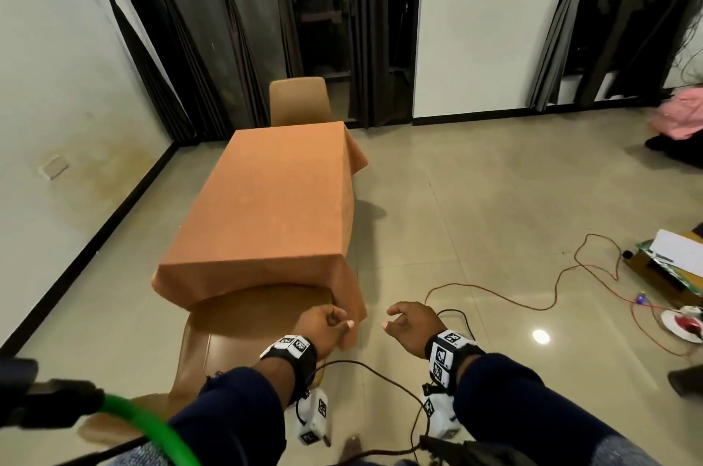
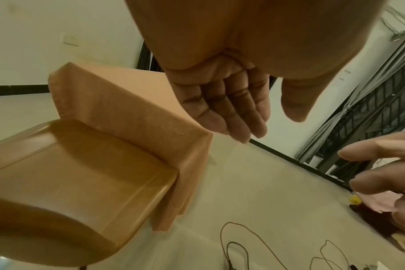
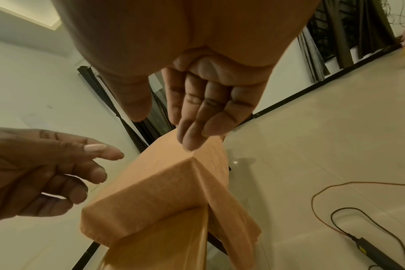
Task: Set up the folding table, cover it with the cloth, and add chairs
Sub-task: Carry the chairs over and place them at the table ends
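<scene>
An orange cloth (image 1: 266, 206) covers the whole folding table and hangs over its edges. One brown chair (image 1: 298, 100) stands at the far end. A second brown chair (image 1: 243, 328) is tucked in at the near end, its seat partly under the cloth (image 2: 118, 102). My left hand (image 1: 331, 321) hovers over that near chair's right edge with loosely curled fingers (image 2: 229, 113), holding nothing. To the right, over the floor, my right hand (image 1: 403, 321) hangs relaxed, its fingers (image 3: 201, 117) empty above the cloth's near corner (image 3: 178, 182).
An orange cable (image 1: 551, 294) and a black one (image 1: 380, 382) snake over the tiled floor to my right. A box with papers (image 1: 669, 264) and a plate (image 1: 681, 324) lie at the right edge. A pink heap (image 1: 681, 115) sits far right. The wall runs close along the table's left side.
</scene>
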`<action>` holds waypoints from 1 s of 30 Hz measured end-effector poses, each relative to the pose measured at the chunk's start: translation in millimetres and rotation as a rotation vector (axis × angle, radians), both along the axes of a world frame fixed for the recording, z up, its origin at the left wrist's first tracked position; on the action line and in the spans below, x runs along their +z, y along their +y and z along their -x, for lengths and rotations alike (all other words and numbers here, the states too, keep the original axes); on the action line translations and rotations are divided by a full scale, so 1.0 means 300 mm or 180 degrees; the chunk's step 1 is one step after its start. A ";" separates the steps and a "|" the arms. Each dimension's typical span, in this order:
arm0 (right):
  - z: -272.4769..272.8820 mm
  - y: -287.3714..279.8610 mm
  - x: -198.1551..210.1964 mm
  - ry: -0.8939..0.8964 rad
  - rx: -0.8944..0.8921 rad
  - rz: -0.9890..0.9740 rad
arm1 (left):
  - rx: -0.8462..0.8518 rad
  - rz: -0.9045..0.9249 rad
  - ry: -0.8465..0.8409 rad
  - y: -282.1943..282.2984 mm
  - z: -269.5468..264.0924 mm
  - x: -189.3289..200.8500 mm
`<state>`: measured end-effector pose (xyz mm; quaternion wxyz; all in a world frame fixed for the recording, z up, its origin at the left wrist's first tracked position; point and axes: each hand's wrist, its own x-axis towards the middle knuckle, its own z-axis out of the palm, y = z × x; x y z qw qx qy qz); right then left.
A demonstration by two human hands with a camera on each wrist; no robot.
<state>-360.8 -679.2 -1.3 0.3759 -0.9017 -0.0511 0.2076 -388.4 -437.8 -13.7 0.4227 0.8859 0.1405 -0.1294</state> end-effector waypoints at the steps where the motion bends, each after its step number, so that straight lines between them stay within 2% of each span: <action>1: -0.030 0.002 -0.002 0.0002 0.0041 -0.0010 | 0.0050 0.0014 0.0022 0.008 -0.033 -0.015; 9: -0.404 0.007 -0.038 0.0031 0.0190 0.0275 | 0.0217 -0.0142 0.0144 0.125 -0.404 -0.125; 13: -0.611 0.039 -0.037 0.0073 0.0191 0.0429 | 0.0149 -0.0235 0.0200 0.187 -0.562 -0.107; 16: -0.744 0.091 -0.048 0.0148 0.0126 0.0285 | 0.0106 -0.0323 0.0220 0.213 -0.664 -0.092; 21: -0.928 0.181 -0.089 0.0158 0.0348 0.0077 | -0.0273 -0.0875 0.0448 0.228 -0.807 -0.107; 27: -1.265 0.210 -0.166 0.0385 0.0666 0.0035 | -0.0194 -0.0696 0.0718 0.185 -1.026 -0.145; 30: -1.497 0.189 -0.212 0.0461 0.0749 -0.0042 | -0.0147 -0.0711 0.0797 0.176 -1.201 -0.135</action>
